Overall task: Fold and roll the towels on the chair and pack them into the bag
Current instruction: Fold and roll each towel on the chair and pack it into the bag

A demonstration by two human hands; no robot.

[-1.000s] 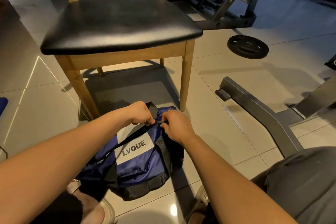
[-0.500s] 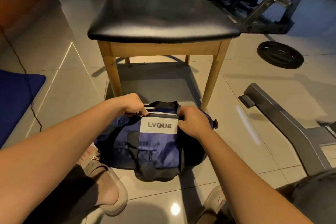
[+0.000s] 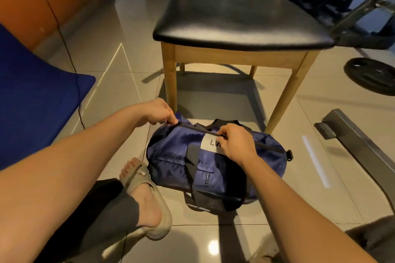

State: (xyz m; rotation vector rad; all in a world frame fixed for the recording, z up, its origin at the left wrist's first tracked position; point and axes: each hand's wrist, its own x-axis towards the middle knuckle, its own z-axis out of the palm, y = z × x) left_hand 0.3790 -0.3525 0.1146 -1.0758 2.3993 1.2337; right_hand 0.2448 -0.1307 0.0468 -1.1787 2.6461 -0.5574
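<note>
A blue duffel bag (image 3: 181, 156) with black straps and a white label lies on the tiled floor in front of the chair. My left hand (image 3: 158, 113) pinches the bag's fabric at the left end of the top zipper. Near the middle of the zipper line my right hand (image 3: 235, 143) is closed on the zipper pull, partly covering the label. The wooden chair (image 3: 235, 57) stands behind the bag, its black seat (image 3: 239, 19) bare. No towels are visible.
A blue cushion (image 3: 36, 96) lies on the floor at the left, with a black cable (image 3: 64, 45) running past it. A weight plate (image 3: 372, 74) and grey bench frame (image 3: 352, 132) sit at the right. My sandalled foot (image 3: 147, 196) rests beside the bag.
The view has swung so the bag lies lengthwise. My hands have drawn apart along the zipper, the left at its end and the right at the middle.
</note>
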